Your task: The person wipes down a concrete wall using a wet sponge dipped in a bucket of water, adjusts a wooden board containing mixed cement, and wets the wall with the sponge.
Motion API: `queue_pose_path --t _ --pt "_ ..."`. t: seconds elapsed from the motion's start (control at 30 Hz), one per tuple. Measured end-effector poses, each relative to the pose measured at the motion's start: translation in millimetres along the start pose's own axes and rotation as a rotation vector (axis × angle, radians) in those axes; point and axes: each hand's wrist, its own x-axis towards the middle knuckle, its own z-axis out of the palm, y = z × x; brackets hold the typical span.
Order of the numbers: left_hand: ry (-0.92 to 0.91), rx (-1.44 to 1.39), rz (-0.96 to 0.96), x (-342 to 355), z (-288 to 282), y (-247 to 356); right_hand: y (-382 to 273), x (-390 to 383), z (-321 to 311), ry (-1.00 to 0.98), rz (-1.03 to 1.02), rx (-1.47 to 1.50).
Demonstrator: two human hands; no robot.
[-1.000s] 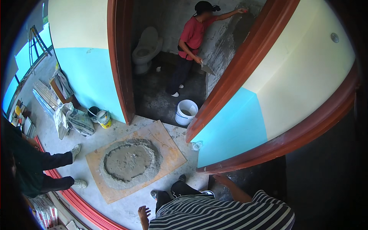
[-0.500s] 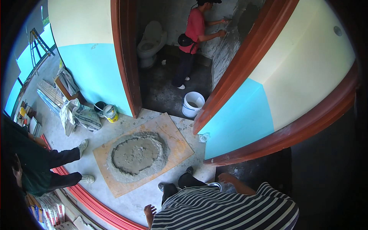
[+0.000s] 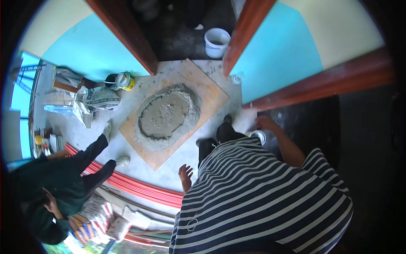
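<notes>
My left hand [image 3: 185, 172] hangs at my left side above the pale floor, fingers loosely bent and apart, holding nothing. My right hand [image 3: 264, 123] is out past my right hip, bent at the wrist. Its fingers are blurred, and I cannot make out whether they grip anything. Just beside it shows the pale round rim of a bucket-like container [image 3: 259, 136], partly covered by my striped shirt [image 3: 262, 190]. In front of my feet, a ring of grey mortar [image 3: 192, 122] with a wet, soupy middle [image 3: 163, 116] lies on a wooden board [image 3: 213, 94].
A co-worker in dark clothes [image 3: 50, 182] stands at my left. Red pipes [image 3: 144, 186] run along the floor behind. A white bucket [image 3: 217, 42] stands in the doorway ahead. Sacks [image 3: 101, 98] and a small yellow-banded pail [image 3: 125, 81] lie by the blue wall.
My view has tilted downward, so the board and mortar sit higher in the picture. The person in red in the doorway is now mostly out of view. Both my hands keep about the same pose.
</notes>
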Motion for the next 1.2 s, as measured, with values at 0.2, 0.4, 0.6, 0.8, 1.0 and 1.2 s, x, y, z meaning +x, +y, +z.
queue_pose_path --t 0.2,0.4,0.6,0.8,1.0,1.2 --pt "-0.022 0.204 -0.018 -10.1 -17.1 -5.3 34.9 -36.8 22.5 0.267 0.361 0.133" --pt "0.062 0.493 -0.040 -14.5 -30.1 30.9 60.7 -92.0 43.3 0.328 0.523 0.091" --pt "0.077 0.454 0.059 -6.0 67.5 108.4 114.2 -96.3 18.5 0.280 0.801 0.365" --pt "0.026 0.441 0.202 -19.6 149.6 125.0 73.7 -29.3 -55.0 0.248 0.508 0.384" --pt "0.126 0.405 0.123 -14.8 181.4 80.5 -22.1 56.1 -121.8 0.145 0.245 0.300" --pt "0.073 0.368 0.117 -16.5 183.4 39.1 -110.2 109.7 -159.4 0.065 0.101 0.340"
